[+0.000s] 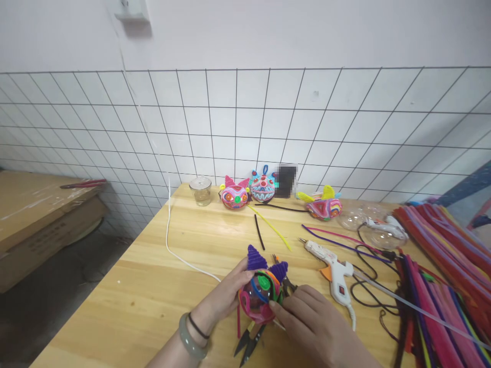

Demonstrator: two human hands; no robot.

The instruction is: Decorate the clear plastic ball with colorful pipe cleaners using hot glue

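A clear plastic ball (256, 292) decorated with coloured pipe cleaners and two purple coiled ears sits between my hands. My left hand (230, 291) grips it from the left, the thumb near the base of one ear. From the right, my right hand (312, 317) has curled fingers, with a fingertip pressed to the ball's front by the end of a blue pipe cleaner (261, 291). That hand's other fingers are partly hidden. Below the ball lie dark-bladed thread snips (251, 345), partly covered. Dark-handled pliers (288, 286) lie behind my right hand.
A white glue gun (332, 271) with cord lies at right, near pipe cleaner bundles (433, 301) and clear plastic shells (379, 230). Finished pink (235, 197), blue (263, 188) and multicoloured ornaments (324, 205) stand at the back beside a glass cup (201, 191). Loose pipe cleaners (272, 227) lie between.
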